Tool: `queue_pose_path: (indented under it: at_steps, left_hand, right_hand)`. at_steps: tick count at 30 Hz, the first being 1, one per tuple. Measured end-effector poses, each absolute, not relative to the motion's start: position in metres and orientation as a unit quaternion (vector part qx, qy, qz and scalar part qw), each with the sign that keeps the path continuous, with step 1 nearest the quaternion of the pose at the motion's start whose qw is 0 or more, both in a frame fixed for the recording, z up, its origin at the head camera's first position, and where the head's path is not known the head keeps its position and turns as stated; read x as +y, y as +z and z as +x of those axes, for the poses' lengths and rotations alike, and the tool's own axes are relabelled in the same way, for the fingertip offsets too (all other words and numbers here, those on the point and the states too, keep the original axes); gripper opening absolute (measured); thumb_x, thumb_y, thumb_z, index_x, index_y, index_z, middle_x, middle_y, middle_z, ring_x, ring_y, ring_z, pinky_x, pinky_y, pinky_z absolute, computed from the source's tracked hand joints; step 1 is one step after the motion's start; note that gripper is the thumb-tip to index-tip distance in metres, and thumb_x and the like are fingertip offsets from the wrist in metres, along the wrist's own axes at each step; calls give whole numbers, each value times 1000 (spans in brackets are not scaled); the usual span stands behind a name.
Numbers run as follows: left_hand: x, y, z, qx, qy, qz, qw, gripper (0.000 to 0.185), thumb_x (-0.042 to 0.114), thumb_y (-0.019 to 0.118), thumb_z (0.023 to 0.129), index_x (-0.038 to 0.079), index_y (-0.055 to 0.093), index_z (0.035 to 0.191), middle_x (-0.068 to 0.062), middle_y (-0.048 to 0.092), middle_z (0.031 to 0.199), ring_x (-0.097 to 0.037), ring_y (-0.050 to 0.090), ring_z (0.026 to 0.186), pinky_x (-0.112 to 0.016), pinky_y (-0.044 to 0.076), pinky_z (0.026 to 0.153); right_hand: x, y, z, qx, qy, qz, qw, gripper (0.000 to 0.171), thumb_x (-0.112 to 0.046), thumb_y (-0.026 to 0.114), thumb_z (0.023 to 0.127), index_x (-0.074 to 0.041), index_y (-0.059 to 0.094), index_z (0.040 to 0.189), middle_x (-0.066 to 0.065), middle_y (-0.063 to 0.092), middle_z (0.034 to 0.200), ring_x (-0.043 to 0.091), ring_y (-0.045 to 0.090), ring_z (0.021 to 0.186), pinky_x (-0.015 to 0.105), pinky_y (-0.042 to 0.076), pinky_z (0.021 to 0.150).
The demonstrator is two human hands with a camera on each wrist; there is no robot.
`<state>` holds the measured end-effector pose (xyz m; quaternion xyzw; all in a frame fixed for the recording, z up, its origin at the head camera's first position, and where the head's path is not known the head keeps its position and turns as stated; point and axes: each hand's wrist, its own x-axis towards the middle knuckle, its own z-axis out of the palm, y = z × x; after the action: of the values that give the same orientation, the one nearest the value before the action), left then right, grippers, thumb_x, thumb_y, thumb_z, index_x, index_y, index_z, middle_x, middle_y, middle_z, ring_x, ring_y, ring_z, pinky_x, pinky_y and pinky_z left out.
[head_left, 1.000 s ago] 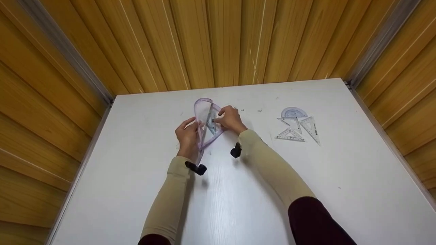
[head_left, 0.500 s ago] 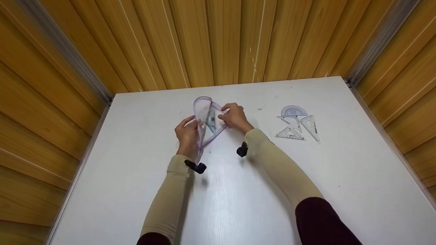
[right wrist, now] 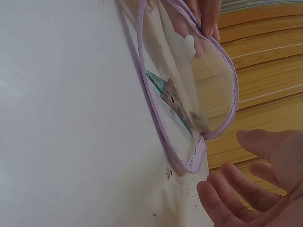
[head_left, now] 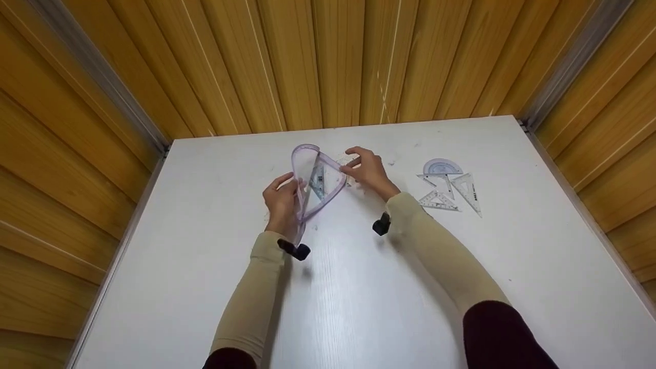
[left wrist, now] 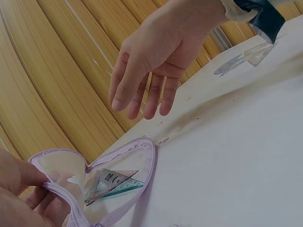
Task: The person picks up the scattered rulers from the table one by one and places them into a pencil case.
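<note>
We noted the right hand (head_left: 370, 171) had released the clear pouch (head_left: 315, 182) and drawn toward the loose rulers (head_left: 448, 190), fingers spread, grip holding nothing. The left hand (head_left: 281, 204) kept pinching the pouch's rim above the tabletop (head_left: 359, 287). A set square (left wrist: 112, 183) lay inside; we judged it stowed.

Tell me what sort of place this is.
Probably a small study or recording booth: a plain white table boxed in by ribbed yellow-wood wall panels. School geometry tools lie about, with clear plastic set squares and a protractor and a transparent purple-trimmed pouch in the left hand.

Clear pouch (right wrist: 208, 94) held open, ruler (right wrist: 177, 106) inside, right hand (right wrist: 251, 189) open
</note>
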<state>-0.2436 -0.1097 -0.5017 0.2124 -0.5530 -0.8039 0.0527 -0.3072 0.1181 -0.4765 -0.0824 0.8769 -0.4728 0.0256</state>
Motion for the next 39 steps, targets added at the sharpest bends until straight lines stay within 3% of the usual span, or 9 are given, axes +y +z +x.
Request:
queue_pose_path:
  at_steps: [3, 11, 28, 39]
  left_hand:
    - [-109, -501, -245, -552, -805, 212, 48, 30, 6, 68, 97, 5, 70, 126, -15, 75, 110, -29, 71, 101, -36, 57, 81]
    - [-112, -501, -246, -561, -796, 222, 41, 27, 9, 71, 96, 10, 72, 122, -13, 75, 111, -25, 71, 102, -37, 56, 87]
    - [-111, -504, -246, -584, -779, 221, 59, 34, 7, 71, 95, 2, 70, 128, -15, 75, 110, -24, 69, 95, -33, 56, 77]
    - [-107, -503, -246, -572, -788, 220, 63, 29, 5, 71, 95, 3, 71, 124, -16, 75, 108, -25, 70, 96, -33, 57, 79]
  right_hand:
    - [125, -473, -308, 876, -475, -86, 17, 62, -22, 79, 92, -11, 52, 148, 14, 74, 114, 29, 71, 102, 42, 54, 94]
    - [141, -474, -302, 863, -495, -97, 28, 87, -34, 80, 91, -28, 30, 161, 10, 66, 132, 29, 65, 117, 44, 55, 96]
    - [171, -479, -277, 863, -485, -141, 18, 98, -48, 78, 89, -31, 17, 164, 13, 47, 155, 38, 48, 138, 53, 42, 111]
    - [201, -476, -255, 882, -453, -124, 33, 107, -62, 78, 83, -41, 10, 164, 10, 25, 169, 37, 23, 154, 66, 26, 116]
